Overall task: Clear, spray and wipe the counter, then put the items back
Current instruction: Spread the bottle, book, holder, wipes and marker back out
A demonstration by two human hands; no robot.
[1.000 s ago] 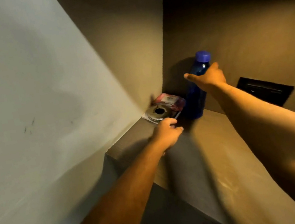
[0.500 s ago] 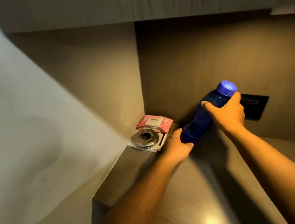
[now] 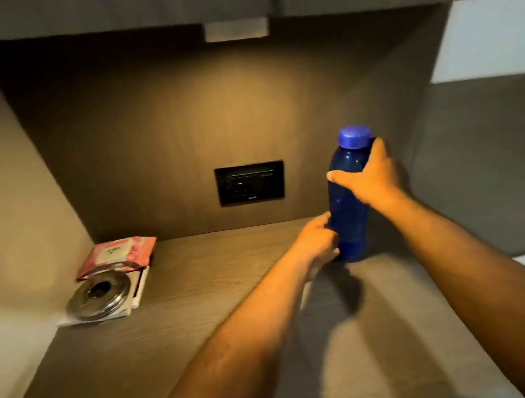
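Head view showed us gripping the blue bottle (image 3: 348, 205) with both hands: our right hand (image 3: 368, 177) was wrapped round its upper body just under the cap (image 3: 354, 135), and our left hand (image 3: 318, 241) was curled against its lower part. Half a second before, the bottle lay tilted in our grip near the left corner; now it stood upright near the right end of the worktop (image 3: 206, 329), its base at or just above the surface, we could not tell which. We judged this as shifting items aside, so clearing was under way and not finished. The bottle was smooth, see-through plastic, cylindrical, with a round screw cap. In the left corner a soft pink packet (image 3: 118, 256) and a shiny round metal dish (image 3: 100, 295) sat on a flat white pad (image 3: 137, 291). The worktop had a matt wood grain.
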